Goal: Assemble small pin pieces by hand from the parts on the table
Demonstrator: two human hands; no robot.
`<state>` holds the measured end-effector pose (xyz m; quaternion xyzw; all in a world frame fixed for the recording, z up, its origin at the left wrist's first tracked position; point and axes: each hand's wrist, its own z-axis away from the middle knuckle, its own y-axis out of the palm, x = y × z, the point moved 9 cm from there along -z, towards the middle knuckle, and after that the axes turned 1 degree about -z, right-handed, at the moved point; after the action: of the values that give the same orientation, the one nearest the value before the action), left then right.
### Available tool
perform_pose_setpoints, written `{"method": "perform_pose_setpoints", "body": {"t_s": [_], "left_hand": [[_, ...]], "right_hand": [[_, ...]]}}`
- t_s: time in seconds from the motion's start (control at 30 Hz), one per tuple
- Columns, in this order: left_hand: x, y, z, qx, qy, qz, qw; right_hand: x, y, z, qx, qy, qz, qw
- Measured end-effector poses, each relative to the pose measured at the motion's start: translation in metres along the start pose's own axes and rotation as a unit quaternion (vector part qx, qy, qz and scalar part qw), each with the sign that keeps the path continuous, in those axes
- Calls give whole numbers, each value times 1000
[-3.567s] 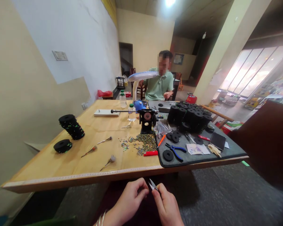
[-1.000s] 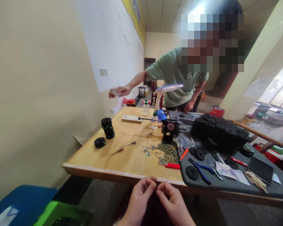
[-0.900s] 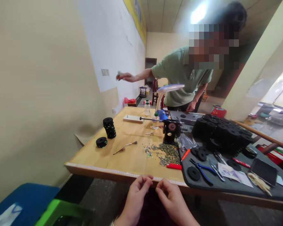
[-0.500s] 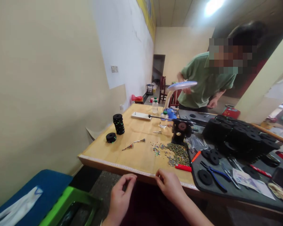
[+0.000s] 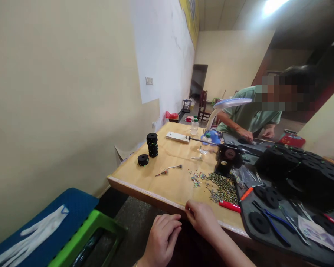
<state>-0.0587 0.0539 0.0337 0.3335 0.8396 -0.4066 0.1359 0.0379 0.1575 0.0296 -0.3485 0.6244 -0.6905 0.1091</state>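
My left hand (image 5: 163, 239) is low in front of the table's near edge, fingers curled together and thumb close beside them. Anything inside its fingers is hidden. Beside it, my right hand (image 5: 200, 218) rests at the table edge with fingers bent inward against the thumb. What that hand pinches, if anything, does not show. Nearest to it on the wooden tabletop (image 5: 156, 185) lie a red lighter-like stick (image 5: 229, 206) and a spread of small metallic pieces (image 5: 225, 188). Two small fishing-lure-like pieces with thin tails (image 5: 163, 172) lie farther left.
Stacked black foam spools (image 5: 152, 145) stand at the far left. A black clamp-like device (image 5: 225, 159) with a long rod is at centre right. On the dark mat lie blue-handled pliers (image 5: 275, 222). Across the table, a person in a green shirt (image 5: 247, 111) bends over the mat.
The view has turned left. My left hand has moved closer to my right and its fingers have folded together. The person opposite has bent down, hands now at the mat.
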Motion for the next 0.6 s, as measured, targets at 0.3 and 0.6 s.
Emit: {"method": "perform_pose_setpoints", "body": {"t_s": [0.3, 0.6], "left_hand": [[4, 0, -1, 2, -3, -28, 1000], [5, -6, -2, -16, -14, -61, 998]], "right_hand": [[5, 3, -7, 6, -24, 18, 1000], [13, 2, -14, 13, -36, 37, 999]]}}
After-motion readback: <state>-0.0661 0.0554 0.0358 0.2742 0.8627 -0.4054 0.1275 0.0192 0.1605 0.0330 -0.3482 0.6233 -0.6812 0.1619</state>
